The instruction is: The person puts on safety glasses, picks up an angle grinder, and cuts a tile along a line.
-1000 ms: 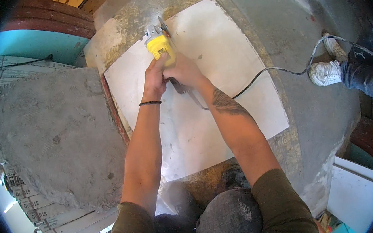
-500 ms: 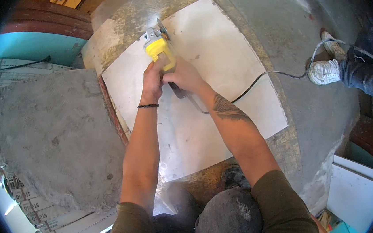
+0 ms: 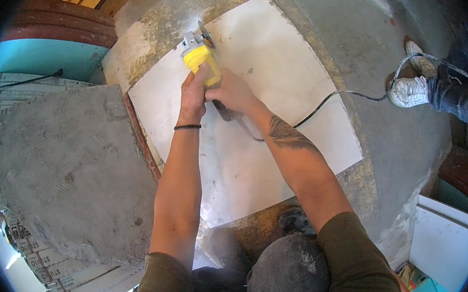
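Observation:
A yellow and grey angle grinder [image 3: 198,55] is held in both my hands over a large white tile [image 3: 272,94]. Its cutting disc [image 3: 205,34] is upright at the tile's far left edge; whether it touches the tile I cannot tell. My left hand [image 3: 195,93] is closed around the grinder's body from the left side. Behind it, my right hand [image 3: 232,93] wraps the rear of the body. The dark rear end [image 3: 224,112] of the grinder sticks out below my right hand, and a black cord [image 3: 318,107] runs from it to the right.
A rough grey slab [image 3: 70,170] rests on stacked cardboard boxes [image 3: 61,275] at left. Another person's white shoes [image 3: 409,92] stand at the right, the cord looping past them. A white panel [image 3: 447,240] is at the lower right. My knee [image 3: 288,273] is close below the tile.
The grinder and both my hands have shifted very slightly to the right. The grip is the same.

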Demonstrator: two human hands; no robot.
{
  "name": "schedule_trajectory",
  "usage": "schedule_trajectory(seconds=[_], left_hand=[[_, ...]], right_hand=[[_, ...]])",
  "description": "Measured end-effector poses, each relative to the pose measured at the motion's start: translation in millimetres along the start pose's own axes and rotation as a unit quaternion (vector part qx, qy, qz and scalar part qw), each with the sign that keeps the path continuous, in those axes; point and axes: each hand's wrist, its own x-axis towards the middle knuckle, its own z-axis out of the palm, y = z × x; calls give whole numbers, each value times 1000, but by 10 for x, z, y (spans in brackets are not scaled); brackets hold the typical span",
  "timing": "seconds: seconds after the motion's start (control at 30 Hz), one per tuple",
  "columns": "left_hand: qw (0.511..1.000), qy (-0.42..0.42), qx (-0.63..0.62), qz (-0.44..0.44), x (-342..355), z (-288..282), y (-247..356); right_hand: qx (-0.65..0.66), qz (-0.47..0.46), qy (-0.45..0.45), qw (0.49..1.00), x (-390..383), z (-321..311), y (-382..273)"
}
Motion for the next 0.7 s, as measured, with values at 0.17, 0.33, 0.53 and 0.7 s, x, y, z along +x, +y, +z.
schedule_trajectory(seconds=[0.17,0.33,0.53,0.7], left_hand=[[1000,2,-3,-7,13,-10,25],[1000,3,1,-21,40,-62,56],[1000,-18,-4,-25,142,-14,55],[1000,-9,-15,-23,77,-45,7]], right_hand=[[0,1,12,1000,20,23,-12],[-15,-14,1,1000,53,61,-44],[-5,-8,-4,1000,186,10,41],[25,16,-35,999,86,-25,-61]])
